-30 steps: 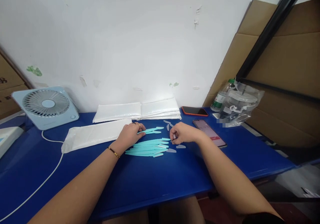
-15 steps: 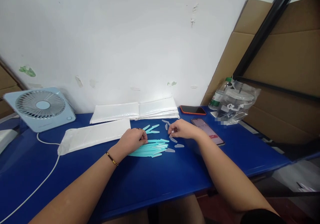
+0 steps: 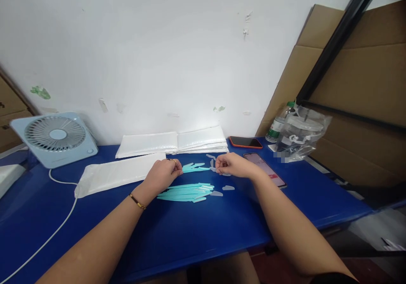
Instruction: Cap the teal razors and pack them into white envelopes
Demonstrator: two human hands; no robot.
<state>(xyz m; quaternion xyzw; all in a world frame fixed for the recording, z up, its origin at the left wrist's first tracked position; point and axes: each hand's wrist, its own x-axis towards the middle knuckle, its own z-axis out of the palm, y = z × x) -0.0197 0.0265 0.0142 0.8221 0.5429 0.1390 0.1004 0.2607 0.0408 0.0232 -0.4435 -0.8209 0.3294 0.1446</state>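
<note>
My left hand [image 3: 162, 175] is closed on the handle end of a turquoise eyebrow razor [image 3: 197, 170], whose tip points right. Pinched in the fingers of my right hand [image 3: 233, 165] is a clear plastic blade cover [image 3: 213, 169], right at the razor's tip; whether it is on the blade I cannot tell. Just below lies a pile of turquoise eyebrow razors [image 3: 185, 193], roughly side by side. Behind the held razor, a few more razors [image 3: 199, 164] show partly. Several loose clear covers [image 3: 228, 187] are scattered near my right hand.
A white padded envelope [image 3: 117, 175] lies left of my left hand, with a stack of more envelopes [image 3: 203, 139] against the wall. Two phones, one orange-edged [image 3: 245, 142], one pinkish [image 3: 263, 167], lie right. A blue fan [image 3: 57, 138], bottle [image 3: 277, 125] and bagged cup [image 3: 301, 131] stand farther out.
My left hand has moved slightly left and up from the pile, with a razor in it. The right hand now holds a clear cover at the razor's tip.
</note>
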